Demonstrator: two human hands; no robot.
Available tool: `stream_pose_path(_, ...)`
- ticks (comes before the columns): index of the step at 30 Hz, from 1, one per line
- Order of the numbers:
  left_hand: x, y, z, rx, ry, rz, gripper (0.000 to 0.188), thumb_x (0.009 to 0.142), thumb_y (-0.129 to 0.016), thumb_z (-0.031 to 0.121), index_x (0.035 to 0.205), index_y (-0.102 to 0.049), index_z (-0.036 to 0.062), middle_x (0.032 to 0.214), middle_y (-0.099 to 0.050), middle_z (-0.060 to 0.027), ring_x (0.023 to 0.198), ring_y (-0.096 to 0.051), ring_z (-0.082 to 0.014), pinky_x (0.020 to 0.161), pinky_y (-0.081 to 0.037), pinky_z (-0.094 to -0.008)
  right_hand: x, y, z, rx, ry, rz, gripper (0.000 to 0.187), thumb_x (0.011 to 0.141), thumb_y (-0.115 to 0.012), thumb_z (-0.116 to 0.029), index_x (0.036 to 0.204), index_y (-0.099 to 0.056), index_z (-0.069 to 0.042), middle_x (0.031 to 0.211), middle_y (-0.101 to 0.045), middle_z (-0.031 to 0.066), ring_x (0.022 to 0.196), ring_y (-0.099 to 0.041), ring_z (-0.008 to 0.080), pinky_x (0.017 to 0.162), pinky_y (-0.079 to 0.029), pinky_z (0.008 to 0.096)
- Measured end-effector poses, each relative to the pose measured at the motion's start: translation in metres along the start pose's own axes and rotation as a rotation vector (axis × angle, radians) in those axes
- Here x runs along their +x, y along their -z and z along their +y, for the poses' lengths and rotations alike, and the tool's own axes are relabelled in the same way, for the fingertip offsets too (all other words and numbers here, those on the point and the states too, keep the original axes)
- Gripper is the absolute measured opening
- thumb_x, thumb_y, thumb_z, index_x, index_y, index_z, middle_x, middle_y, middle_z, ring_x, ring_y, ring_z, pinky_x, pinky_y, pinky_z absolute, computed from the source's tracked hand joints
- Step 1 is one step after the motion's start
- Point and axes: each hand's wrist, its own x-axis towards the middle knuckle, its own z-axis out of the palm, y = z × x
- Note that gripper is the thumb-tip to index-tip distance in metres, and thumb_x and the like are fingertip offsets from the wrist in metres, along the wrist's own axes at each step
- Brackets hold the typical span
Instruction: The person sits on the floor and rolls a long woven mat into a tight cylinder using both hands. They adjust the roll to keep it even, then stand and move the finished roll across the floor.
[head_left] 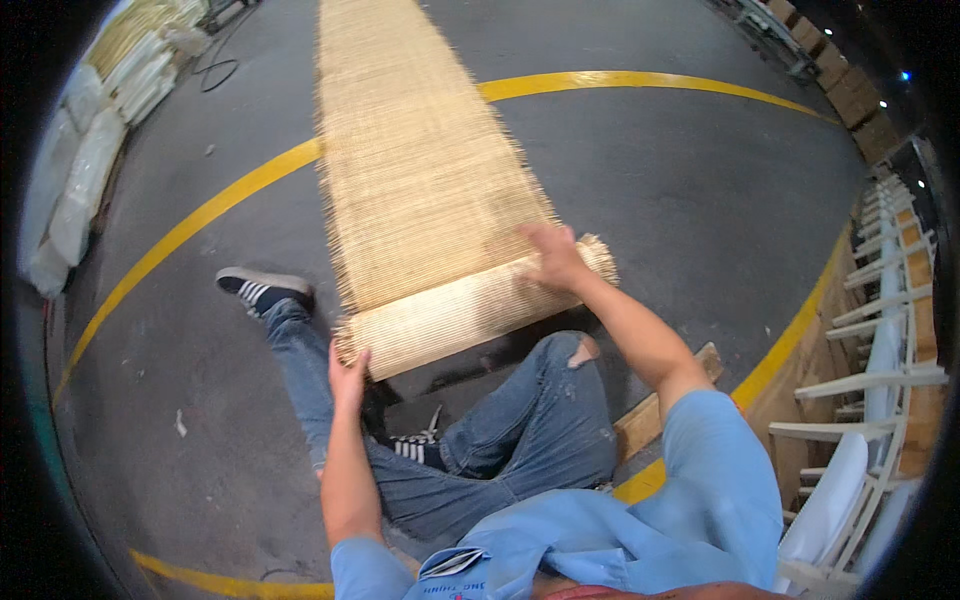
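Note:
A long strip of straw-coloured woven matting [420, 150] with frayed edges stretches away from me over the floor. Its near end is wound into a thick roll [430, 330] lying crosswise in front of my legs. My left hand [348, 378] grips the roll's left end, the thumb showing and the other fingers partly hidden. Over at the right end, my right hand [553, 258] rests on top where the roll meets the flat strip; its fingers are stretched out and somewhat blurred.
I sit on the grey floor [650, 190], legs in jeans [530, 420] bent around the roll. Yellow lines [220, 215] cross the floor. Plastic-wrapped bundles [90, 180] stand at left, white chair-like frames [870, 380] at right, cartons [850, 95] far right. A wooden board [640, 425] lies beside my knee.

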Motion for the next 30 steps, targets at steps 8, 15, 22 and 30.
stream_pose_path(8, 0.003, -0.026, 0.000, -0.206, 0.059, -0.057, 0.077, 0.090, -0.078, 0.010, 0.155, -0.036, 0.0031, 0.136, -0.061, -0.0119, 0.120, -0.061, -0.0216, 0.103, -0.048, -0.0344, -0.123, 0.024, 0.110, 1.140, -0.999, 0.175, 0.048, 0.096, -0.070, -0.047, 0.118, -0.068, -0.005, 0.102, -0.071, 0.0033, 0.093, -0.066, 0.0156, 0.084, -0.050, 0.0288)
stream_pose_path(15, -0.014, -0.033, 0.016, -0.095, 0.049, 0.005, 0.069, 0.092, -0.077, 0.013, 0.151, -0.041, 0.0023, 0.132, -0.064, -0.0114, 0.118, -0.061, -0.0215, 0.103, -0.047, -0.0337, -0.137, 0.026, 0.106, 1.226, -0.772, 0.161, 0.051, 0.097, -0.070, -0.038, 0.133, -0.059, -0.003, 0.125, -0.067, 0.0059, 0.115, -0.062, 0.0164, 0.100, -0.049, 0.0348)
stream_pose_path(22, -0.058, -0.020, 0.032, -0.037, -0.006, 0.118, 0.060, 0.092, -0.078, 0.019, 0.142, -0.051, -0.0019, 0.127, -0.067, -0.0118, 0.113, -0.063, -0.0210, 0.100, -0.048, -0.0334, -0.156, 0.035, 0.084, 0.927, -0.753, 0.135, 0.049, 0.093, -0.077, -0.030, 0.130, -0.062, -0.001, 0.123, -0.070, 0.0076, 0.111, -0.065, 0.0170, 0.100, -0.050, 0.0349)
stream_pose_path(30, -0.077, -0.022, 0.036, 0.174, 0.092, 0.220, 0.065, 0.087, -0.082, 0.035, 0.135, -0.058, -0.0023, 0.120, -0.071, -0.0165, 0.110, -0.067, -0.0251, 0.098, -0.050, -0.0364, -0.130, 0.057, 0.097, 0.998, -0.751, -0.063, 0.043, 0.093, -0.076, -0.023, 0.128, -0.066, 0.000, 0.120, -0.072, 0.0091, 0.108, -0.067, 0.0183, 0.095, -0.052, 0.0354)
